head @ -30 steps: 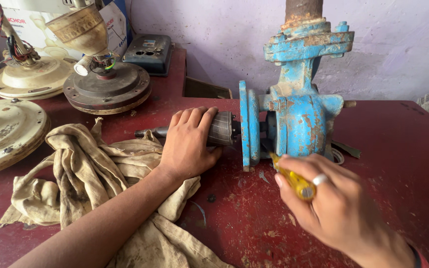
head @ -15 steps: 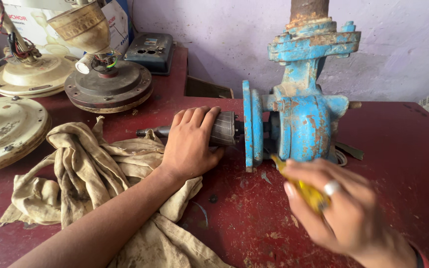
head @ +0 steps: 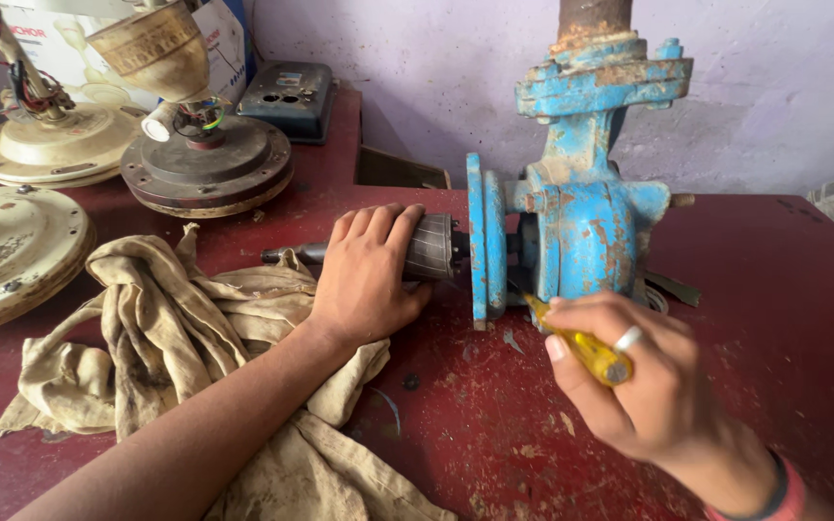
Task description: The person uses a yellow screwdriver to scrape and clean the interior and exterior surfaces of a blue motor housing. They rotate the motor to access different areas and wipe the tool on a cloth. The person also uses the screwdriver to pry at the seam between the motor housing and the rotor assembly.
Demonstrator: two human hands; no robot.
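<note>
My left hand point(head: 371, 280) grips the rotor point(head: 427, 248) left of the blue pump point(head: 581, 236), still seated in it, while my right hand point(head: 649, 386) holds a yellow screwdriver point(head: 581, 349) at its base.

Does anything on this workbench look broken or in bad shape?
Yes. The blue pump body is worn, its paint chipped, with rust along its top flange. Loose wires stick out of the fan motor behind, and the cloth is stained and crumpled.
</note>
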